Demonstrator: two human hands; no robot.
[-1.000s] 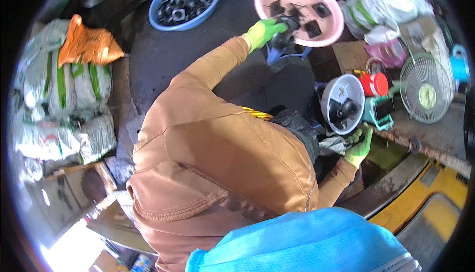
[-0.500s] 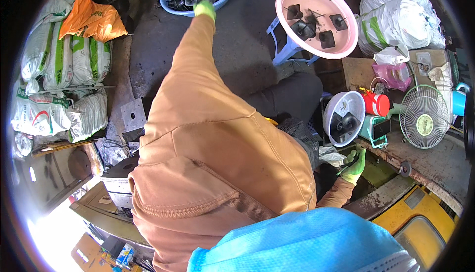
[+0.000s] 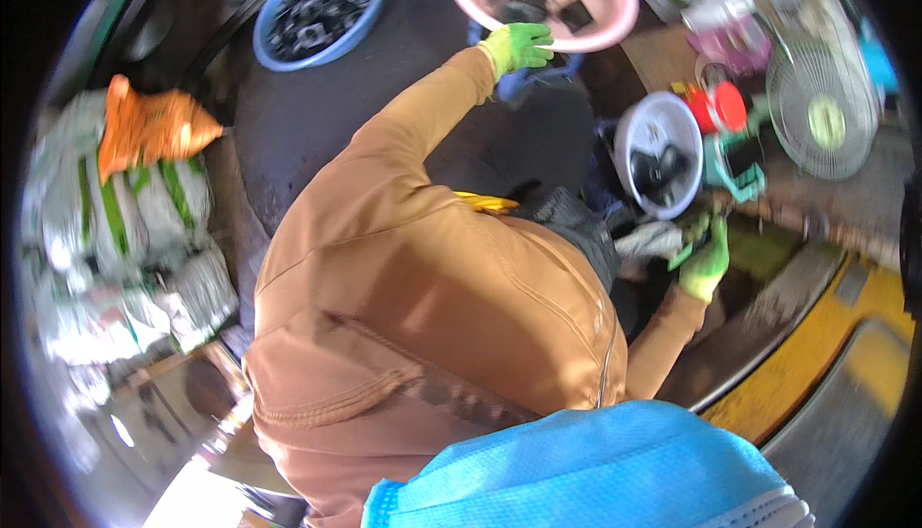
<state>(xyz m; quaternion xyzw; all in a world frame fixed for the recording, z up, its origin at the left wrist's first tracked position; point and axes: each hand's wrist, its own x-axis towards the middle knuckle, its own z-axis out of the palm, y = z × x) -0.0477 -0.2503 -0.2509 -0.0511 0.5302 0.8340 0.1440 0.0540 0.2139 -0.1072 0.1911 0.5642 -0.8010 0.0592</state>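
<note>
Pink basin (image 3: 615,24) sits at 12 o'clock, holding a few dark blocky parts (image 3: 538,0). Your left hand (image 3: 517,45), green glove, is at its near rim, fingers loosely curled, palm on or just over the edge; I cannot tell if it pinches anything. The arm is stretched out from the shoulder, probably because the basin stands well away from your body.

Your right hand (image 3: 706,261) is at 3 o'clock, low, closed on a small dark piece (image 3: 693,232), held close in beside a grey rag (image 3: 645,238). Just above it a white bowl (image 3: 658,153) carries more dark parts, likely kept near so the hand need not travel.

A blue basin (image 3: 322,9) full of dark ring-like parts is at 11 o'clock, apart from the pink one, so the two lots look sorted. A red can (image 3: 725,105) and a small fan (image 3: 828,115) sit at 2 o'clock. White sacks (image 3: 115,230) are stacked at 9 o'clock with an orange cloth (image 3: 149,129) on top.
</note>
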